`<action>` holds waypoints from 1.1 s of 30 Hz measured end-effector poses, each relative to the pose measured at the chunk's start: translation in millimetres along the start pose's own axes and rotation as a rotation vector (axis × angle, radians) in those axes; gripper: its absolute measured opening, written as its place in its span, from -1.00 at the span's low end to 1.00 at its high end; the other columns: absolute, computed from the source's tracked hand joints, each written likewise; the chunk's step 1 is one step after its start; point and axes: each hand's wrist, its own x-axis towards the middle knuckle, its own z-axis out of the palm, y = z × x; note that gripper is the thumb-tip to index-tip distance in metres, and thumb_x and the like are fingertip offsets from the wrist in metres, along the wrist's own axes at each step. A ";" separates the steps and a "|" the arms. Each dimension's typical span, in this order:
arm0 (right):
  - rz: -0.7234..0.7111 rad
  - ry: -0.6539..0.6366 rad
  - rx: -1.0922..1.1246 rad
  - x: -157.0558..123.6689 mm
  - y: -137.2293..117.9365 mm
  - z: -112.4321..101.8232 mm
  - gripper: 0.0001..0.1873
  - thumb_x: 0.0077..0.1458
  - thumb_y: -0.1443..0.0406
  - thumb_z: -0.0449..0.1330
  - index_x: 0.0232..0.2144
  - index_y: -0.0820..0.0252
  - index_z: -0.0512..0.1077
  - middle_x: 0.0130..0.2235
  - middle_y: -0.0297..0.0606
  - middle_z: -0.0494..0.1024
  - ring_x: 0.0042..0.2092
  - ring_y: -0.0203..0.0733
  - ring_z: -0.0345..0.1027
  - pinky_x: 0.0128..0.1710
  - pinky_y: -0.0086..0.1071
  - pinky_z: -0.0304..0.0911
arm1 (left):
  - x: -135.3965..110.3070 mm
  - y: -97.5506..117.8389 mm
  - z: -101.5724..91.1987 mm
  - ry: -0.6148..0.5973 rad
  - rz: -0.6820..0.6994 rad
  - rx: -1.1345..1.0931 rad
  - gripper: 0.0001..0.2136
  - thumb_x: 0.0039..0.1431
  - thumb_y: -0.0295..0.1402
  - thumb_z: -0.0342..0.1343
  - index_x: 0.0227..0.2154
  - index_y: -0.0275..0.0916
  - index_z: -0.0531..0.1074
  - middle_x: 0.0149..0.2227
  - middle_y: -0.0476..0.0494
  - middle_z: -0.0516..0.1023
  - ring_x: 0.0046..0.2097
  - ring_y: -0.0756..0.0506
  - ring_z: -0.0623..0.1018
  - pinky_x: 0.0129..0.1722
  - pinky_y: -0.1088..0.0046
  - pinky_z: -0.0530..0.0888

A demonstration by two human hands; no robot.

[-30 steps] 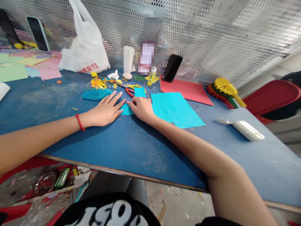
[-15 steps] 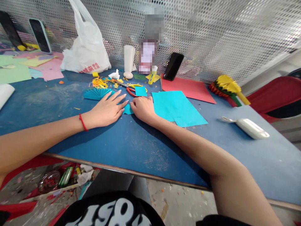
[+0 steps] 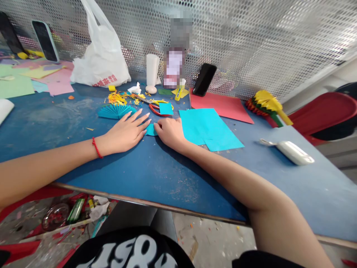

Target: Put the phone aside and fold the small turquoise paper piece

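Note:
A small piece of light-blue paper [image 3: 151,129] lies flat on the blue table, partly covered by both hands. My left hand [image 3: 125,132] is palm down with fingers spread, its fingertips at the paper's left side. From the right, my right hand [image 3: 170,131] rests on the same piece with curled fingers; whatever is inside them is hidden. Just behind the left fingers sits a pleated blue paper fan [image 3: 115,111]. Red-and-yellow-handled scissors [image 3: 157,108] lie behind the hands, with a small blue paper square [image 3: 166,109] on the handles. Larger blue sheets [image 3: 209,128] lie beside my right hand.
Yellow paper scraps [image 3: 117,98], a white plastic bag [image 3: 102,61], a white tube [image 3: 152,70] and a black phone [image 3: 205,79] stand along the metal mesh. Red paper [image 3: 223,106], a folded paper ornament [image 3: 264,104] and a white pouch [image 3: 295,152] are on the right.
The whole view shifts slightly to the left. Both hands keep nearly the same place and pose on the paper.

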 end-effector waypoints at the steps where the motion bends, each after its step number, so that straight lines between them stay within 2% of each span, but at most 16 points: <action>1: -0.012 0.004 -0.017 -0.3 -0.3 0.8 -0.53 0.43 0.24 -0.06 -0.27 0.24 0.63 -0.16 -0.02 0.71 -0.16 -0.05 0.50 -0.04 -0.15 0.05 | -0.8 0.9 0.2 0.002 0.015 -0.001 -0.46 0.53 -0.26 -0.26 0.40 -0.38 0.30 0.49 -0.31 0.20 0.55 -0.37 0.04 0.50 -0.14 0.03; 7: -0.101 0.033 -0.129 -2.8 0.0 3.3 -0.53 0.37 0.31 -0.07 -0.25 0.27 0.65 -0.18 0.05 0.70 -0.18 -0.02 0.48 -0.06 -0.12 0.00 | -3.6 6.1 -6.7 -0.122 0.088 0.058 -0.43 0.55 -0.31 -0.36 0.46 -0.53 0.11 0.51 -0.39 0.12 0.54 -0.30 0.10 0.50 -0.07 0.05; 12: -0.025 0.003 -0.058 -4.5 1.7 -1.6 -0.51 0.42 0.26 -0.08 -0.29 0.24 0.63 -0.17 -0.02 0.72 -0.21 -0.08 0.48 -0.13 -0.17 -0.02 | -8.2 12.8 -11.5 -0.171 0.101 0.117 -0.42 0.57 -0.27 -0.37 0.48 -0.52 0.04 0.52 -0.40 0.05 0.55 -0.28 0.09 0.52 0.00 0.02; 17: -0.023 -0.007 -0.038 -8.9 -0.7 -4.1 -0.43 0.49 0.15 -0.12 -0.29 0.23 0.62 -0.17 -0.03 0.72 -0.18 -0.06 0.49 -0.12 -0.17 -0.02 | -19.8 24.6 -11.2 -0.139 0.113 0.111 -0.35 0.57 -0.12 -0.31 0.46 -0.56 0.11 0.50 -0.51 0.10 0.52 -0.35 0.18 0.51 0.08 0.10; 23: -0.129 0.037 -0.179 -14.5 -1.6 0.0 -0.54 0.42 0.27 -0.07 -0.29 0.24 0.61 -0.19 0.03 0.70 -0.15 0.00 0.48 -0.06 -0.12 -0.02 | -22.0 26.9 -10.7 -0.105 0.098 0.119 -0.35 0.56 -0.15 -0.28 0.43 -0.62 0.15 0.47 -0.60 0.13 0.49 -0.40 0.22 0.48 0.02 0.17; 27: -0.165 0.034 -0.216 -13.9 4.8 -0.4 -0.57 0.37 0.34 -0.05 -0.35 0.25 0.60 -0.25 0.01 0.70 -0.18 0.00 0.46 -0.03 -0.09 -0.01 | -22.3 25.2 -8.5 -0.081 0.106 0.098 -0.36 0.56 -0.13 -0.24 0.43 -0.58 0.18 0.47 -0.56 0.16 0.49 -0.38 0.23 0.49 0.04 0.18; 30: -0.140 0.070 -0.133 -8.5 12.8 -0.6 -0.60 0.39 0.31 -0.01 -0.40 0.25 0.55 -0.30 -0.05 0.66 -0.24 -0.07 0.41 -0.06 -0.12 0.02 | -21.2 23.2 -6.7 -0.059 0.117 0.066 -0.37 0.56 -0.11 -0.22 0.41 -0.57 0.23 0.44 -0.56 0.22 0.47 -0.39 0.29 0.48 0.05 0.20; 33: -0.141 0.135 0.203 0.4 19.0 0.7 -0.62 0.41 0.24 0.06 -0.49 0.17 0.37 -0.42 -0.25 0.53 -0.34 -0.21 0.28 -0.20 -0.25 0.04 | -16.0 19.1 -8.7 0.059 0.085 -0.020 -0.34 0.54 -0.08 -0.15 0.38 -0.62 0.25 0.44 -0.59 0.23 0.47 -0.39 0.27 0.48 0.05 0.22</action>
